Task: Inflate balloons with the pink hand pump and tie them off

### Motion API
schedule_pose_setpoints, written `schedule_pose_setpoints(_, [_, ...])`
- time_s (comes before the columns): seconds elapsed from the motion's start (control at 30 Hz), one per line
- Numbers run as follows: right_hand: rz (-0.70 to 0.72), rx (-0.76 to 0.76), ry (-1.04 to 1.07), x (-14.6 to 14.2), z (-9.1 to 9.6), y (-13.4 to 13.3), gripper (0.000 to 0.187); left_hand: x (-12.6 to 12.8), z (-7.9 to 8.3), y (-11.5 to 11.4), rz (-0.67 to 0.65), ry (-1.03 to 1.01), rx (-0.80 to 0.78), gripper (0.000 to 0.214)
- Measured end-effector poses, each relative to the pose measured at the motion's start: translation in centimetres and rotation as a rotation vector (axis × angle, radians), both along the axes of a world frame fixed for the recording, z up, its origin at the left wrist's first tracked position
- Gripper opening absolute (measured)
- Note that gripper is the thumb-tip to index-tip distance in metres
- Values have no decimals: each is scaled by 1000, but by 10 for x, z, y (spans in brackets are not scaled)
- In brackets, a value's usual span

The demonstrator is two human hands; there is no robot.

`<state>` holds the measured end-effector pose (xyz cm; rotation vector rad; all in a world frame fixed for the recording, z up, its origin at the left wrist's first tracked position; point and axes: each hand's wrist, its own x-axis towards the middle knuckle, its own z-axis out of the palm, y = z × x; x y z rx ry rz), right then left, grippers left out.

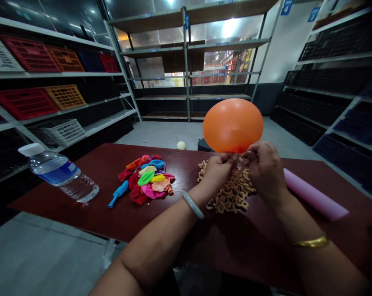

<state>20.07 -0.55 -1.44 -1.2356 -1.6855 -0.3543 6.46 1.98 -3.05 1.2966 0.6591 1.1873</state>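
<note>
An inflated orange balloon (233, 124) is held up over the table, its neck end toward me. My left hand (218, 170) pinches at the neck from the left, fingers closed. Close beside it, my right hand (264, 166) is also closed at the neck; a thin pale strand seems to show between the hands, too small to name. Under both hands lies a pile of tan curled rubber-like rings (230, 195), partly hidden by them. Left of my hands is a heap of uninflated balloons (149, 179) in many colours, with one blue balloon (118, 193) at its near edge.
A water bottle (64, 172) stands at the left of the dark red table (112, 164). A pink tube (315, 195) lies at the right. On the floor beyond is a small pale balloon (181, 145). Shelves with crates (28, 53) line the walls.
</note>
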Motion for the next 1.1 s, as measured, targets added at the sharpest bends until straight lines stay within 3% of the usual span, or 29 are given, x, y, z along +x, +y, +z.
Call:
schedule_pose_setpoints(0.27, [-124,6,-37,11,4,-3,9,2,6,-6,-50,95,9,28])
schedule_pose_setpoints(0.4, [-216,40,-72,20,-1,1,9,2,5,-8,-177,73,-29,28])
schedule_pose_setpoints(0.5, [-206,33,-50,24,-5,8,11,3,3,-7,-212,39,-63,29])
schedule_pose_setpoints(0.63, [-127,-41,1,17,-9,10,21,2,-3,-1,-80,30,-15,33])
schedule_pose_setpoints(0.77, [-19,-284,86,6,-13,7,38,-2,-5,4,176,263,207,26])
schedule_pose_setpoints(0.93, [262,-516,644,-1,-19,12,29,-7,-7,4,283,611,516,27])
schedule_pose_setpoints(1.1, [301,-518,878,-8,-12,26,20,-14,-3,5,330,742,629,33])
